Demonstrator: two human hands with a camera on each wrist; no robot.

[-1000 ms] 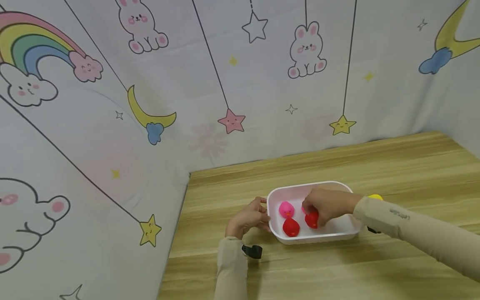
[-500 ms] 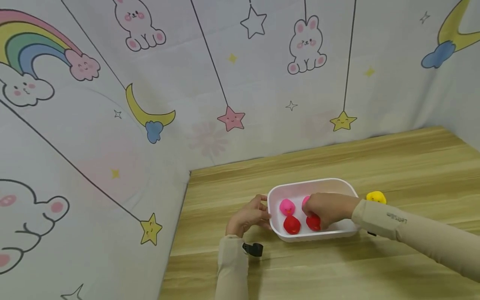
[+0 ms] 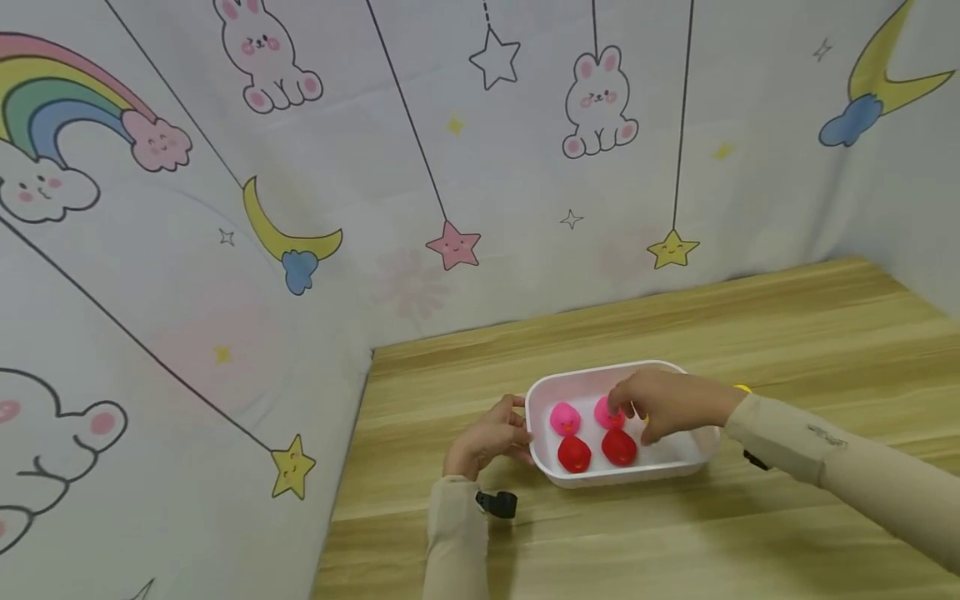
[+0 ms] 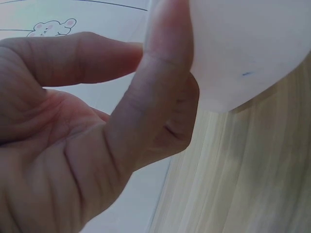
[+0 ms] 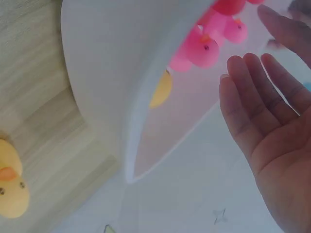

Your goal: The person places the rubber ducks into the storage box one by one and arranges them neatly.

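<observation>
A white plastic tub (image 3: 540, 467) lies on the table. Inside, two pink rubber ducks (image 3: 565, 418) form the back row, with two red rubber ducks (image 3: 574, 454) in front of them. Part of a yellow rubber duck (image 5: 163, 90) also shows inside the tub, mostly hidden by the wall in the right wrist view. My left hand (image 3: 491, 437) holds the tub's left end, its fingers bent against the outside of the wall. Above the tub's middle is my right hand (image 3: 671, 404), fingers parted and holding nothing, close to the right-hand pink and red ducks.
Another yellow duck (image 5: 12, 194) sits on the wooden table (image 3: 420, 383) just right of the tub, mostly behind the right forearm in the head view. A printed cloth wall (image 3: 525, 183) borders the table at the back and left.
My right hand has let go of the right-hand red duck and lifted off it, leaving the duck standing in the tub. The left hand keeps its place at the tub's end.
</observation>
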